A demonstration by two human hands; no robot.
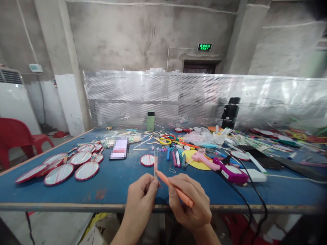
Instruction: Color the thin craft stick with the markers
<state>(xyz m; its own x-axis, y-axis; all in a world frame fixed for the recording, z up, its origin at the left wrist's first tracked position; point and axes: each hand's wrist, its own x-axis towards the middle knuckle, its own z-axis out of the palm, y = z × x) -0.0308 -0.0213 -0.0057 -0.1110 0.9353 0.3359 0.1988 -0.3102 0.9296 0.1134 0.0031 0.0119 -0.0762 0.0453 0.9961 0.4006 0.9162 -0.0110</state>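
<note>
Over the table's front edge, my left hand (142, 197) is closed, pinching the lower end of a narrow flat strip (156, 160) that stands upright. The strip is pale with an orange tint lower down; its material is unclear. An orange marker pen (165, 179) lies in the closed fingers of my right hand (191, 200). Its front end points up and left and meets the strip just above my left thumb. Behind the strip, a small round red-rimmed disc (147, 160) rests on the blue table (114, 190).
Several red-rimmed round discs (87, 170) overlap at left, near a blurred phone (119, 148). Marker pens (178, 158), scissors (165, 140) and a purple-pink glue gun (230, 173) with black cables lie right of centre. A green bottle (151, 121) and a black flask (230, 114) stand behind.
</note>
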